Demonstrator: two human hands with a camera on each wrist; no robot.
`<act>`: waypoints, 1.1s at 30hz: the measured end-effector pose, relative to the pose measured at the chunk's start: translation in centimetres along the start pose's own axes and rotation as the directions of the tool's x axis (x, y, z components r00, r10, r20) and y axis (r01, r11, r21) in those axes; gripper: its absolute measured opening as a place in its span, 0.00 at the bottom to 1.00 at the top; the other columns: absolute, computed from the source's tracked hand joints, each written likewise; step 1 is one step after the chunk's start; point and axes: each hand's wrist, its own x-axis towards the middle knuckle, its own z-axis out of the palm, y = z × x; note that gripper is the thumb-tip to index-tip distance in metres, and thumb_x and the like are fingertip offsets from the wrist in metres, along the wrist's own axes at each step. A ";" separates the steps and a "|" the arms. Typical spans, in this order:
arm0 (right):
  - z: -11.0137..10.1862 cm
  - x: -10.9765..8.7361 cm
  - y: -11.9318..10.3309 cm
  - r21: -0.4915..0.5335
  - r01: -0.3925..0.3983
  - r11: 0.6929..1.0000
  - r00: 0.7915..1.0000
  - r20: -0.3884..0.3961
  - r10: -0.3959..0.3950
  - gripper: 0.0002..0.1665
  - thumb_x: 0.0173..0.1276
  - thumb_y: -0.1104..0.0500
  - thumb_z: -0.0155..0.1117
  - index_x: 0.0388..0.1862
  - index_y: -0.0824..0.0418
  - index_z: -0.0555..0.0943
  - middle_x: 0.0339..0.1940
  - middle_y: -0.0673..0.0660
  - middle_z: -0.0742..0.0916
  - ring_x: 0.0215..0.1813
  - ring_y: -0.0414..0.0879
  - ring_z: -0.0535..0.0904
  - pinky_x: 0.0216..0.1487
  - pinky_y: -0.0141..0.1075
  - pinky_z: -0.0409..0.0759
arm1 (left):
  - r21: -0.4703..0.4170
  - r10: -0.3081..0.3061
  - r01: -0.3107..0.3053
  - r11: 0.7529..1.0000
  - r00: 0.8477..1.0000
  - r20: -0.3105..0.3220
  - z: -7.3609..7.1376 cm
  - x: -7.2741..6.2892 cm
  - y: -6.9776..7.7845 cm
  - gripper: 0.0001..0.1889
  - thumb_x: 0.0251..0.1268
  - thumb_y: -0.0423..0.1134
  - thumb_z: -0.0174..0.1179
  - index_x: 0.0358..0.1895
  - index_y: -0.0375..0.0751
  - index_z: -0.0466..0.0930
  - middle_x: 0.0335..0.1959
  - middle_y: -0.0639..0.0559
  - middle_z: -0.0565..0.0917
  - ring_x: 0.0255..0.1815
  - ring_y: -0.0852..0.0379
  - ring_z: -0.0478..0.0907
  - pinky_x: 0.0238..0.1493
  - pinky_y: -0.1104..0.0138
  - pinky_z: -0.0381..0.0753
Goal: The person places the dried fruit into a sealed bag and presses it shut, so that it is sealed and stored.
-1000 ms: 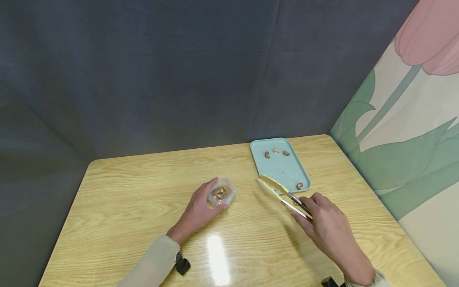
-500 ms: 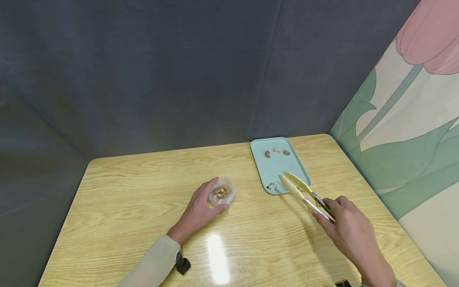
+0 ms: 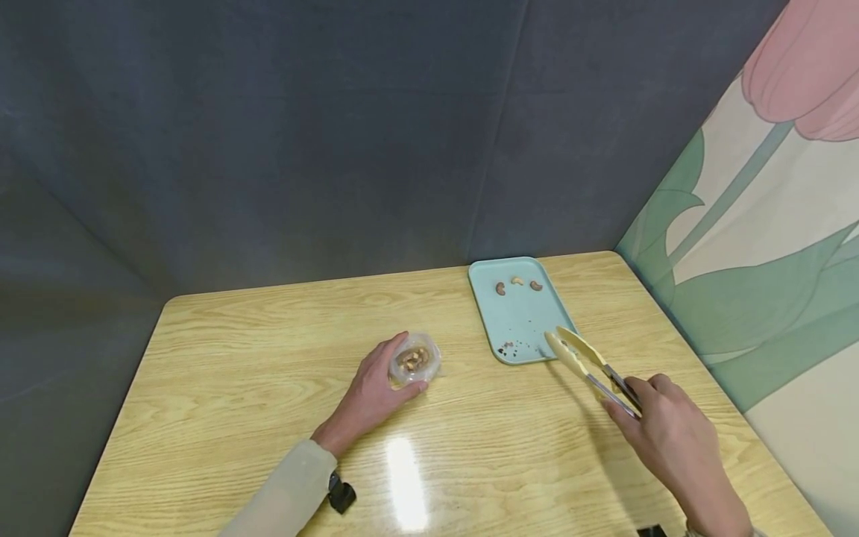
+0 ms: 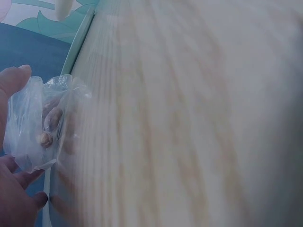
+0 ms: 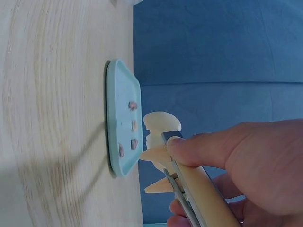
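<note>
Closest by, the right hand (image 3: 674, 432) grips tongs (image 3: 570, 358), tips parted, by the near right corner of a pale blue tray (image 3: 520, 309). The left hand (image 3: 369, 399) curls round a clear bag (image 3: 432, 362) of nuts (image 3: 412, 359) on the wood-grain table (image 3: 235, 395). Beyond stand dark cloth (image 3: 335, 149) and, to the right, a tulip mural (image 3: 772, 298). Since a second ago the tongs have shifted right, uncovering crumbs (image 3: 506, 347); the left hand stays put.

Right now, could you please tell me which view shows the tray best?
The head view: the tray is seen from above, one corner partly hidden by the tongs. The right wrist view shows it obliquely; the left wrist view, seemingly just its edge.
</note>
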 end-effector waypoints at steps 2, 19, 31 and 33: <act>0.1 0.0 0.2 -0.005 0.004 1.000 1.000 0.001 -0.004 0.24 0.62 0.53 0.82 0.49 0.69 0.88 0.33 0.61 0.83 0.28 0.49 0.76 0.21 0.39 0.68 | -0.003 -0.002 0.002 1.000 1.000 0.000 0.0 0.0 -0.1 0.49 0.68 0.58 0.73 0.86 0.52 0.58 0.83 0.51 0.68 0.84 0.42 0.65 0.79 0.40 0.70; 0.7 0.7 1.0 -0.046 0.066 0.997 0.997 -0.030 -0.068 0.24 0.57 0.54 0.85 0.43 0.70 0.88 0.28 0.60 0.82 0.24 0.47 0.72 0.20 0.39 0.67 | -0.008 -0.005 0.005 1.000 1.000 -0.008 0.0 -0.1 0.0 0.48 0.68 0.57 0.73 0.86 0.53 0.58 0.82 0.51 0.68 0.84 0.42 0.65 0.79 0.40 0.69; 0.2 1.9 0.8 -0.081 0.001 0.997 0.993 0.121 0.009 0.27 0.65 0.48 0.81 0.44 0.72 0.86 0.31 0.67 0.83 0.26 0.52 0.76 0.20 0.44 0.72 | -0.001 0.004 -0.004 1.000 1.000 -0.013 0.2 0.0 -0.1 0.48 0.68 0.57 0.74 0.86 0.52 0.58 0.82 0.51 0.68 0.83 0.42 0.66 0.79 0.40 0.69; 0.1 2.0 0.8 -0.082 -0.014 0.997 0.989 0.146 0.026 0.27 0.67 0.47 0.79 0.44 0.72 0.86 0.32 0.67 0.83 0.26 0.52 0.75 0.20 0.44 0.72 | -0.001 0.004 -0.004 1.000 1.000 -0.016 0.2 0.0 -0.2 0.48 0.67 0.57 0.74 0.86 0.52 0.59 0.82 0.51 0.68 0.83 0.42 0.66 0.79 0.39 0.69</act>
